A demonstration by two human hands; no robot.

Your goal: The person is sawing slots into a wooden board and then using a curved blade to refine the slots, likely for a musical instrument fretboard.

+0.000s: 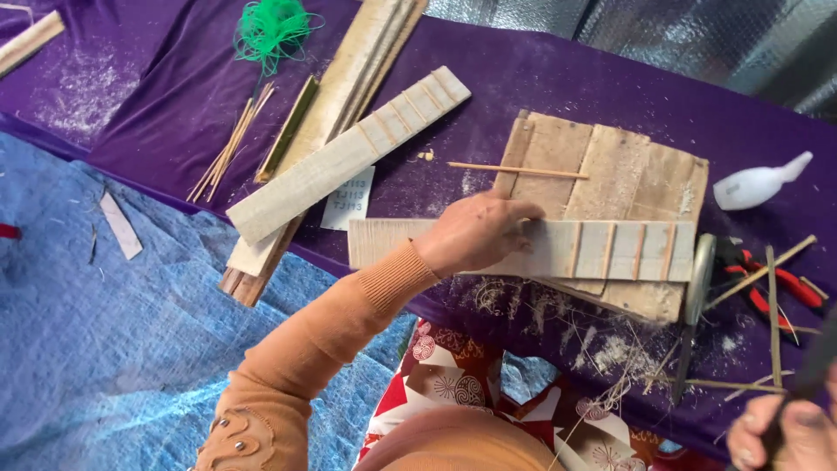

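Note:
My left hand [475, 231] presses flat on a pale wooden slat [610, 250] with several thin cross strips stuck to it. The slat lies across a rough wooden board [610, 166] on the purple cloth [523, 78]. A thin bamboo stick [519, 170] rests on the board just above my fingers. At the bottom right corner, my right hand [780, 433] grips a dark, blurred tool [815, 371] that rises toward the frame's edge; its kind is unclear.
A second slat with cross strips [344, 157] lies over long bamboo pieces [366, 61]. Thin sticks [231, 144], a green string bundle [272, 28], a white glue bottle [757, 183], red-handled pliers [767, 279] and a knife [695, 301] lie about. Blue tarp [105, 349] covers the left.

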